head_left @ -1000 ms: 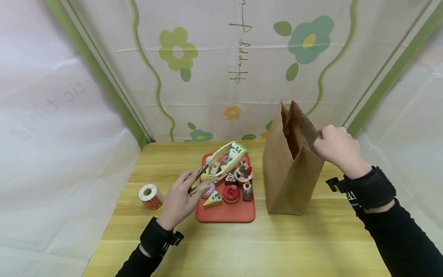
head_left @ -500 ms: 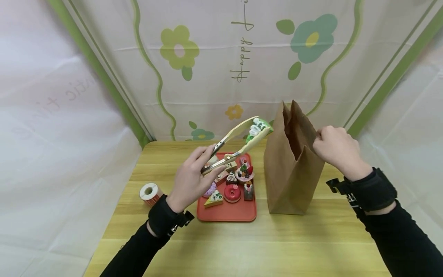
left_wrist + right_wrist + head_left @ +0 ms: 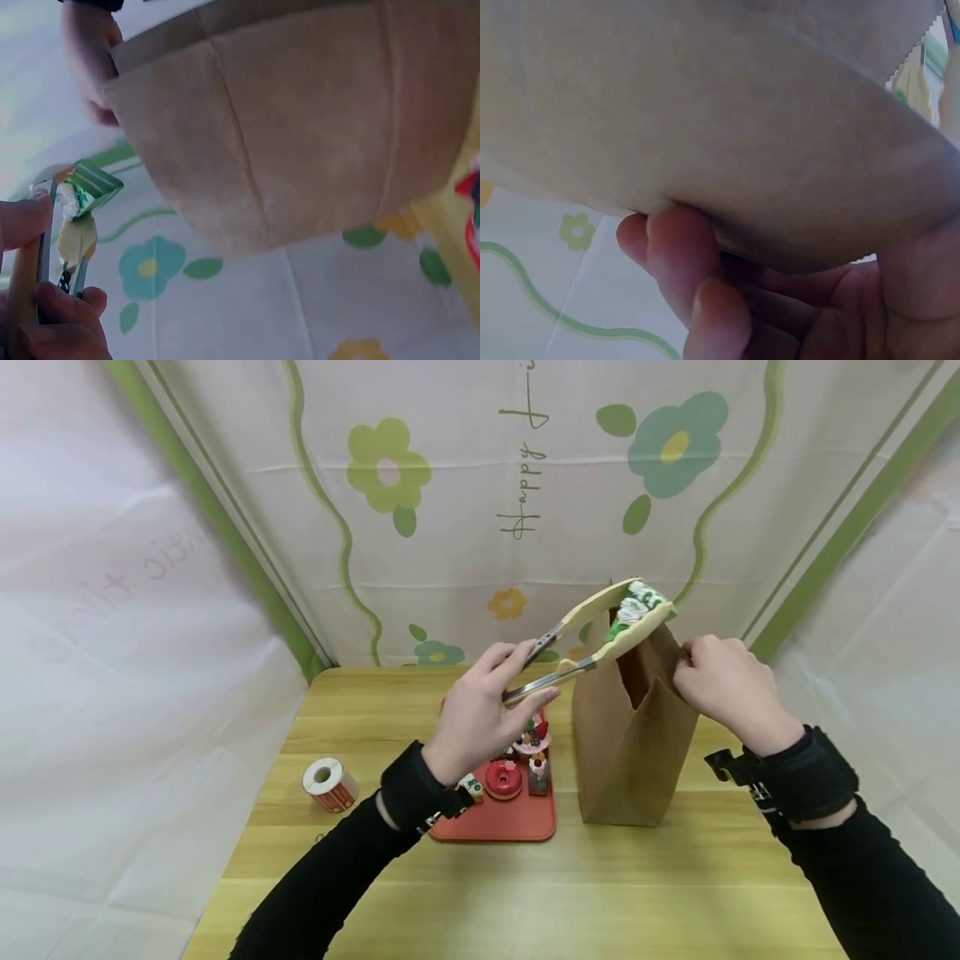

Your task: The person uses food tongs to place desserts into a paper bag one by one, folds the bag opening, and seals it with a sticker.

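Observation:
My left hand (image 3: 483,714) grips a pair of tongs (image 3: 555,677) with metal arms and cream-coloured tips. Between those tips is a green cake slice (image 3: 637,607) topped with white cream, held over the mouth of a brown paper bag (image 3: 630,752). The bag stands upright with its top open. At its right rim my right hand (image 3: 723,689) pinches the paper, and in the right wrist view the curled fingers (image 3: 682,247) lie against the bag's side. In the left wrist view the cake slice (image 3: 96,187) shows beside the bag's upper edge.
A red tray (image 3: 495,829) holds several toy pastries, among them a red doughnut (image 3: 503,779); my left arm covers part of it. To its left stands a roll of labels (image 3: 330,785). A flowered cloth (image 3: 450,552) hangs behind the wooden table (image 3: 600,893).
My left hand has carried the tongs and the green cake slice up and to the right, from above the tray to over the bag. My right hand stays at the bag's rim.

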The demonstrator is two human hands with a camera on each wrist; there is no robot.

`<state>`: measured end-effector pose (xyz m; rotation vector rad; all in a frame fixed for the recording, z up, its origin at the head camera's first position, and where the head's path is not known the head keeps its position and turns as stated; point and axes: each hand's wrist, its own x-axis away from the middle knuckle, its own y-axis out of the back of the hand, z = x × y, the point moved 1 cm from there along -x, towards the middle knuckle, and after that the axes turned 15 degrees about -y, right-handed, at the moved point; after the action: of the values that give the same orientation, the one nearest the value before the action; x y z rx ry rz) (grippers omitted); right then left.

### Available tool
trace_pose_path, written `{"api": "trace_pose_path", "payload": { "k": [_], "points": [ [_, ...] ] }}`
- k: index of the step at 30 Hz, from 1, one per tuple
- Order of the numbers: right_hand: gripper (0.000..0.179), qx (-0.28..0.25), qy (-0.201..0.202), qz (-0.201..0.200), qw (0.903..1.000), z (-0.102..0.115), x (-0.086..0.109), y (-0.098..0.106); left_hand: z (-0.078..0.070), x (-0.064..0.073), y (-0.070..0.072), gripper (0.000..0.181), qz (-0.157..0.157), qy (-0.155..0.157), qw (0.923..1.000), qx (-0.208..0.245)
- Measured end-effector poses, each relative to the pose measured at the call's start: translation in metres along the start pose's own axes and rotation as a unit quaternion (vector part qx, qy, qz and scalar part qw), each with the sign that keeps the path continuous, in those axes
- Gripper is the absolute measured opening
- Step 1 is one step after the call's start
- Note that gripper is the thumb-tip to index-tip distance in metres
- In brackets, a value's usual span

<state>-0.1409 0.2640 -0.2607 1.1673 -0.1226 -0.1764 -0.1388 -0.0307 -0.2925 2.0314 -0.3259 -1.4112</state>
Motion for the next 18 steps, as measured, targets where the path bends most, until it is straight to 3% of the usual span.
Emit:
{"api": "trace_pose_path", "payload": {
  "k": [5,9,18],
  "points": [
    [0.026,0.004,-0.001,-0.009,1.0,0.003,0.002,0.0,-0.006,-0.009,-0.023,0.055,-0.001,0.02,0.9992,0.035],
    [0.026,0.003,-0.002,-0.008,1.0,0.002,0.003,0.0,-0.007,-0.013,-0.036,0.057,0.006,0.042,0.9986,0.03],
    [0.024,0.01,-0.001,0.003,0.9999,0.002,0.0,-0.001,0.002,-0.004,-0.034,0.056,0.033,0.072,0.9968,0.004]
  ]
}}
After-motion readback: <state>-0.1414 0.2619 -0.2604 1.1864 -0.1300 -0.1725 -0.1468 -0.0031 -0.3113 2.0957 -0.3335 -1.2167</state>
